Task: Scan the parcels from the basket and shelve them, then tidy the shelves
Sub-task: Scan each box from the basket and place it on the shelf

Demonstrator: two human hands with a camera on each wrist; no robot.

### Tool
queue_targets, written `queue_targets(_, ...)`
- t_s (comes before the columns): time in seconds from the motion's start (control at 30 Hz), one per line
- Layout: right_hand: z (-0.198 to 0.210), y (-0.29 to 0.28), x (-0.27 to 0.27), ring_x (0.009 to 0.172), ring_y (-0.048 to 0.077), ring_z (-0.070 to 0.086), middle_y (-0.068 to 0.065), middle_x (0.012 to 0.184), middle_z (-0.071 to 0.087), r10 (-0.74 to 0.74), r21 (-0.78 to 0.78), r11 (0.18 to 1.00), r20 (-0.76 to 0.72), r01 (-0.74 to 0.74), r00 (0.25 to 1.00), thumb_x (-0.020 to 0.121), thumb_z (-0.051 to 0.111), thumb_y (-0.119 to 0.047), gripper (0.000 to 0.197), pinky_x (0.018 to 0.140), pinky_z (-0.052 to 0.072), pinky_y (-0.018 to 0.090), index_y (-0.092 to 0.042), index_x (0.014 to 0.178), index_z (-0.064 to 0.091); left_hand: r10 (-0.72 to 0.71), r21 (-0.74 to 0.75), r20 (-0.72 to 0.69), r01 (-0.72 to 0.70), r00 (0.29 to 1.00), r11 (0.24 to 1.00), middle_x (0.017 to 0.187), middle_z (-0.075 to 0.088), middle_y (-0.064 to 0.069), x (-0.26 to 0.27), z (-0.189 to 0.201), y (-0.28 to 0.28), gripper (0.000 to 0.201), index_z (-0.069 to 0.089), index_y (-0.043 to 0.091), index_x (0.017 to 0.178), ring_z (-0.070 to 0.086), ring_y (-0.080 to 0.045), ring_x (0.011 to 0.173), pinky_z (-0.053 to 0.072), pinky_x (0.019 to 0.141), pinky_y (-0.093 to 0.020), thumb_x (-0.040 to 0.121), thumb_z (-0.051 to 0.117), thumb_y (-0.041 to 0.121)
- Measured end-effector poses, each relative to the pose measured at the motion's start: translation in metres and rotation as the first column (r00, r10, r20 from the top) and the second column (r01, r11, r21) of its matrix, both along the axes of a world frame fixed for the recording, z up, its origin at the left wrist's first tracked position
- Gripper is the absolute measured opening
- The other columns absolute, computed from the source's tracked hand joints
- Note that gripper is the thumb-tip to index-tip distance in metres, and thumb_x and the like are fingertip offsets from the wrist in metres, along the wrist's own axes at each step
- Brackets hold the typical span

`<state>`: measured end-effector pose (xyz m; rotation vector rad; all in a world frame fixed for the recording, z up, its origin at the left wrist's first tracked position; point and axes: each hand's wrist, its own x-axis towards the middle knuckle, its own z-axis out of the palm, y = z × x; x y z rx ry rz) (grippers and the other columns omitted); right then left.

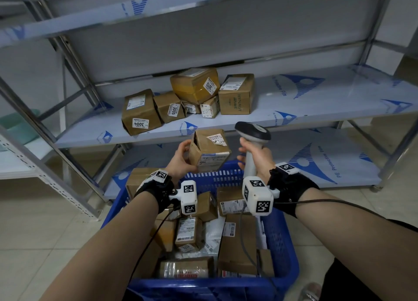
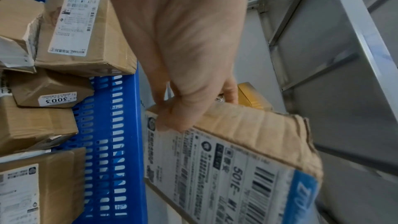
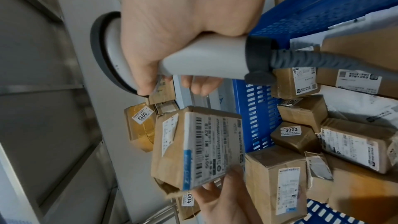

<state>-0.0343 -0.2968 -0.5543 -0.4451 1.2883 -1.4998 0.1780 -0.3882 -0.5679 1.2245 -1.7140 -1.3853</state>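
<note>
The left hand grips a small cardboard parcel, thumb curled over its lower edge and fingers behind it, holding it above the far rim of the basket. The parcel's shipping label faces the camera in the wrist views; a second, torn sticker sits on its top face. Just right of the parcel, the right hand wraps the grey handle of a scanner, whose dark-rimmed head sits beside the parcel's upper corner; whether a finger presses the trigger cannot be seen. A grey cable runs from the handle's base back over the basket.

The blue slotted basket below the hands is packed with brown parcels and some white mailers; one small box there is numbered 3003.

Beyond the parcel, a metal shelf covered in blue-printed protective film carries a cluster of boxes: 3004 at the left, 3005 next to it, 3013 stacked on smaller boxes, and a taller box at the right. A lower shelf level lies behind the basket; the levels above show no parcels, and their tops are cut off. The floor is pale tile. Most label print is too blurred to read.
</note>
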Motion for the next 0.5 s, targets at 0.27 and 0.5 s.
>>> queue_targets(0.27, -0.005, -0.006, 0.005, 0.103, 0.029, 0.066, 0.011, 0.119, 0.067, 0.028, -0.046, 0.999, 0.143, -0.021, 0.989, 0.085, 0.072, -0.026, 0.050, 0.081, 0.056, 0.040, -0.007, 0.127, 0.053, -0.088, -0.046, 0.016, 0.089, 0.996, 0.995, 0.140, 0.036, 0.001, -0.002, -0.003, 0.006, 0.091, 0.029, 0.026, 0.141, 0.046, -0.015, 0.120, 0.057, 0.079, -0.028, 0.071, 0.069, -0.017)
queue_targets(0.5, -0.007, -0.008, 0.013, 0.106, 0.031, 0.065, 0.017, 0.118, 0.066, 0.049, -0.079, 0.996, 0.214, -0.032, 0.976, 0.089, 0.067, -0.021, 0.043, 0.078, 0.054, 0.037, -0.006, 0.126, 0.052, -0.063, 0.105, 0.011, 0.062, 0.998, 0.992, 0.125, 0.055, -0.005, -0.003, -0.009, 0.004, 0.077, 0.036, 0.014, 0.138, 0.059, -0.022, 0.111, 0.057, 0.079, -0.032, 0.074, 0.074, -0.005)
